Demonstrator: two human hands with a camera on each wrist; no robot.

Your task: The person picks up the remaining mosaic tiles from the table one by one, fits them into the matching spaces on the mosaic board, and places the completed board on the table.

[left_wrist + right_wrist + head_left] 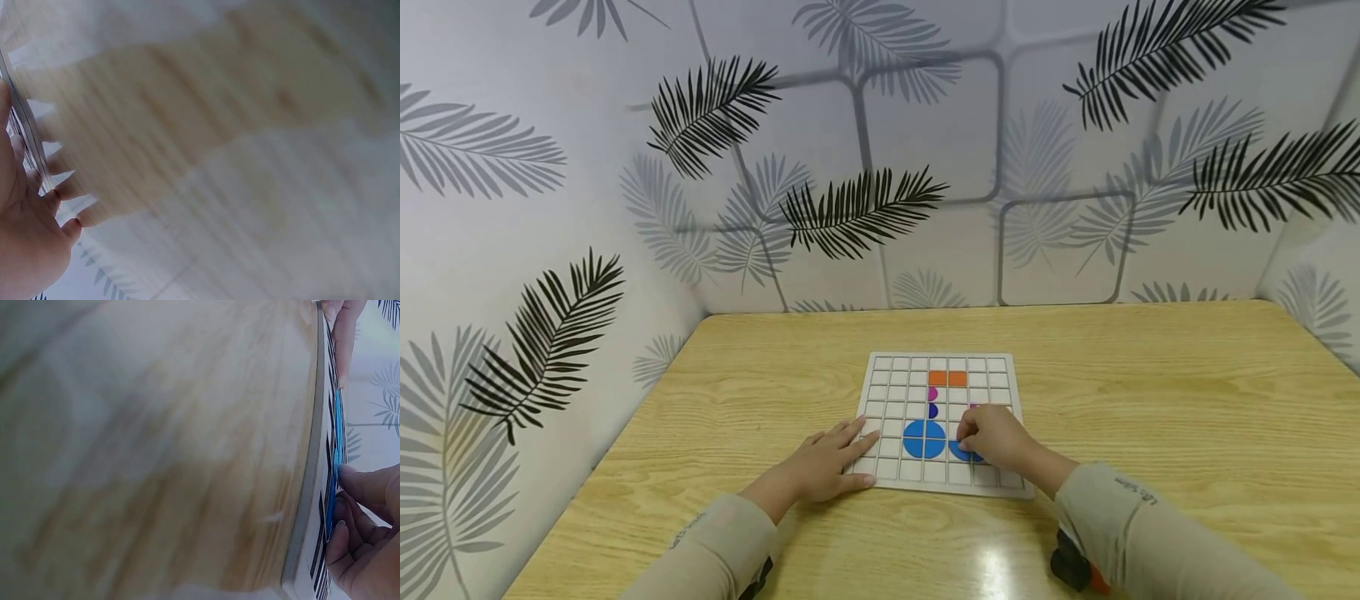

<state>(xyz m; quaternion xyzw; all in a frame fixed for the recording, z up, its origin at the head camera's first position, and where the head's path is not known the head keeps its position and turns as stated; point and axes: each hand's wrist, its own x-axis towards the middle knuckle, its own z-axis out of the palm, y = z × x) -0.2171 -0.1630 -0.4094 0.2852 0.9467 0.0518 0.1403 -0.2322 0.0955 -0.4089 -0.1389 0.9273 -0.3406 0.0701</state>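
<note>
A white grid board [895,472] lies on the table, with coloured flat pieces in its cells. My left hand [831,460] rests on the board's left edge, fingers straight and spread. My right hand [997,435] is over the board's right part, its fingers curled, pinching a blue quarter-circle piece [958,450] close on the grid. In the right wrist view, the thumb and fingertips of the right hand [369,531] meet the thin blue pieces [338,425] along the board's surface. A full blue circle of quarter pieces [924,439] sits to the left. The right hand partly hides the cells beneath.
Above the circle, the grid holds two orange squares [947,379], a magenta half-circle [932,394] and a dark blue half-circle [933,411]. The wooden table [1150,375] reaches back to a leaf-patterned wall [925,275]. A dark object with red [1071,565] shows under the right sleeve.
</note>
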